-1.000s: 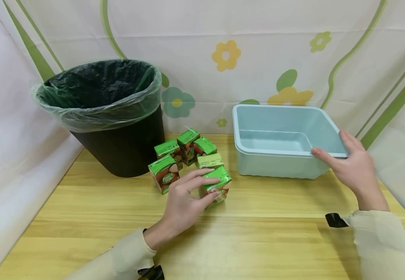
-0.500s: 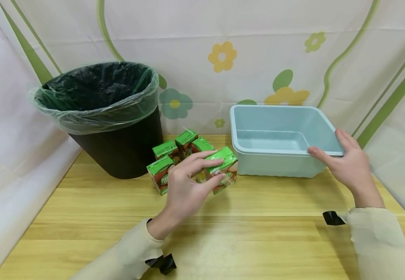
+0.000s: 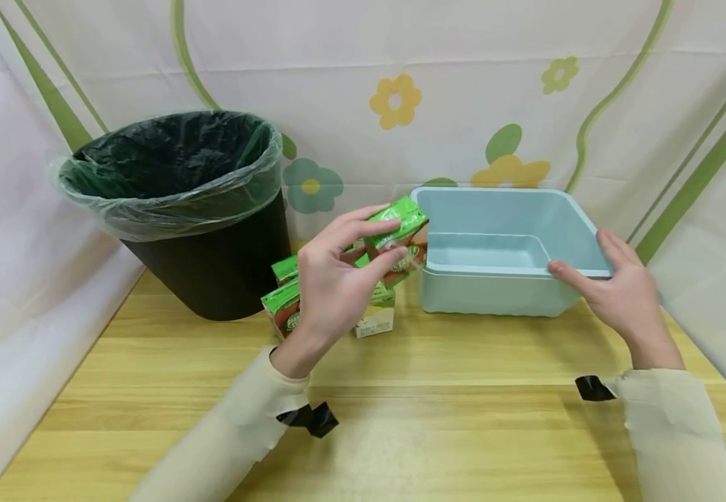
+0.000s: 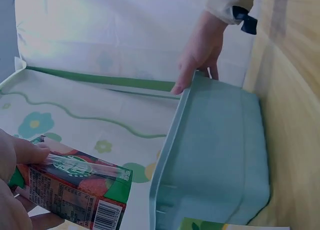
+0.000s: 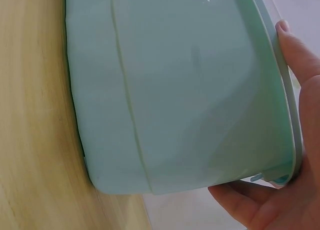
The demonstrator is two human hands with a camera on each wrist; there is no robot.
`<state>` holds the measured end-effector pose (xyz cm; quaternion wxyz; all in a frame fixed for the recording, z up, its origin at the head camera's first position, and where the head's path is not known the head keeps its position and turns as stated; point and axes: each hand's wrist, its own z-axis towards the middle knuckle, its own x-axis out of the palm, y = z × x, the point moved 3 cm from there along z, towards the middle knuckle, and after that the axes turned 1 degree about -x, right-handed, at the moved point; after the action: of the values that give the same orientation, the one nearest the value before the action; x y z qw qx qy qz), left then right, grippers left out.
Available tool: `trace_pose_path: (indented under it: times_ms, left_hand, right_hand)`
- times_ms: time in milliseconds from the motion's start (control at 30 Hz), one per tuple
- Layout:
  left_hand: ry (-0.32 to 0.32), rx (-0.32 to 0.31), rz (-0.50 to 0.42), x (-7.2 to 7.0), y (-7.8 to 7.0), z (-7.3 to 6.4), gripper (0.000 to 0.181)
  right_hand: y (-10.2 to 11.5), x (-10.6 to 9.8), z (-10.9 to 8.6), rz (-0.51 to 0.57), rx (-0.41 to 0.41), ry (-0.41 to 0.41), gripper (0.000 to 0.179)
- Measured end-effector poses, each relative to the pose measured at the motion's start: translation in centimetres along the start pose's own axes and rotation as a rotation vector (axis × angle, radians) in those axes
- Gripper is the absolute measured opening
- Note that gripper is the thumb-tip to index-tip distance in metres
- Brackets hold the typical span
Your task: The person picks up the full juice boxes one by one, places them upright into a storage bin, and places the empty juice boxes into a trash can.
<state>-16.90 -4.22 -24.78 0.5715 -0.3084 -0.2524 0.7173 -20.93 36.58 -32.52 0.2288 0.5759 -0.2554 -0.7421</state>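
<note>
My left hand [image 3: 340, 275] holds a green-topped juice box [image 3: 408, 240] between thumb and fingers, raised off the table beside the left end of a light blue plastic bin [image 3: 494, 294]. In the left wrist view, a clear-wrapped straw shows along the side of the juice box [image 4: 75, 182]. My right hand [image 3: 626, 300] grips the bin's front right corner, thumb over the front rim and fingers at the right side. The part of the bin's inside that shows holds nothing. Behind and under my left hand stand more juice boxes [image 3: 282, 310], partly hidden, including a paler carton [image 3: 376, 317].
A black trash can [image 3: 212, 272] lined with a translucent green bag [image 3: 193, 213] stands at the back left. Flower-printed cloth [image 3: 337, 104] hangs behind and at both sides of the wooden table [image 3: 438, 432].
My left hand has lifted the juice box off the table and carried it up and toward the bin's left rim. My right hand stays on the bin's corner.
</note>
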Motion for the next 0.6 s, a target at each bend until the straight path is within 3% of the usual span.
trace_pose_path:
  times_ms: [433, 600]
  left_hand:
    - [0.0, 0.0, -0.044, 3.1, 0.5, 3.9, 0.028]
    - [0.013, -0.054, -0.062, 4.9, 1.0, 5.1, 0.03]
  right_hand:
    - [0.0, 0.1, 0.2, 0.009, -0.006, -0.012, 0.106]
    - [-0.1, 0.1, 0.1, 0.008, -0.005, -0.015, 0.106]
